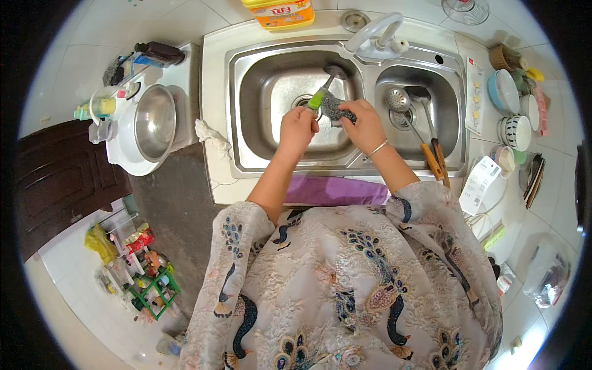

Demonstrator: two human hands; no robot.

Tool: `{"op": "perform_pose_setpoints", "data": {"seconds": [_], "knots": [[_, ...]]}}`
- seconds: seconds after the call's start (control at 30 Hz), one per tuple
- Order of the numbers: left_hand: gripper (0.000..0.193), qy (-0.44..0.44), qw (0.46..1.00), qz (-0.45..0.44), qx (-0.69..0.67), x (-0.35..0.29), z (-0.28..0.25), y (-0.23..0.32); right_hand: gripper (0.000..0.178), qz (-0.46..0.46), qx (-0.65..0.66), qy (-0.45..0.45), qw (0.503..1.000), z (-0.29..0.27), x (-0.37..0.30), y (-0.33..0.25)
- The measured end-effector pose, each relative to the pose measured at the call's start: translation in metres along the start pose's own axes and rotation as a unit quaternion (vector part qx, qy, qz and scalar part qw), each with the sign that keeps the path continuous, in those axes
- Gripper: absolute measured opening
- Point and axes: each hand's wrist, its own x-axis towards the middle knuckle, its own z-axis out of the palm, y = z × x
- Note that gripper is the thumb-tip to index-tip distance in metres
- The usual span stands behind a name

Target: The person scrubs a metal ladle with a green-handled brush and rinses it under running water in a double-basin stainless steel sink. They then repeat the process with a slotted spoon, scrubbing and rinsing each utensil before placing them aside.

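Over the large left basin of the steel sink (239, 139), my left hand (297, 131) is closed round the green handle of a ladle (316, 98). Its thin metal shaft runs away from me to a rounded head low in the basin, partly in shadow. My right hand (365, 126) pinches a grey scouring pad (333, 106), a crumpled mesh, close against the ladle beside the green handle. Whether pad and shaft touch is hard to make out. In the smaller right basin lie a skimmer (396, 98) and a dark-headed utensil (427, 114), wooden handles leaning over the near rim.
The white faucet (377, 38) stands behind the basins, beside a yellow detergent jug (282, 13). A white rag (213, 139) lies left of the sink, a purple cloth (336, 190) along the front edge. Bowls (515, 132) line the right counter; a metal basin (155, 123) sits at left.
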Motion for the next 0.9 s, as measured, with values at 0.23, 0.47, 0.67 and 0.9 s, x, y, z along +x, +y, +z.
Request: {"op": "perform_pose_setpoints", "data": {"seconds": [0.23,0.47,0.67,0.9], "knots": [[0.018,-0.011,0.998,-0.048,-0.048,-0.006,0.007,0.010,0.022,-0.028,0.056,0.041,0.997,0.024,0.019,-0.031],[0.019,0.008,0.995,-0.085,-0.058,-0.007,-0.007,0.005,0.027,0.009,0.010,0.044,0.999,0.021,0.003,0.016],[0.021,0.030,0.990,-0.123,-0.066,-0.013,-0.022,-0.018,0.026,-0.045,0.089,-0.024,0.995,0.063,0.002,-0.010],[0.019,0.051,0.993,-0.102,0.021,-0.011,-0.047,-0.056,0.026,0.045,0.018,-0.051,0.998,0.068,0.022,0.033]]}}
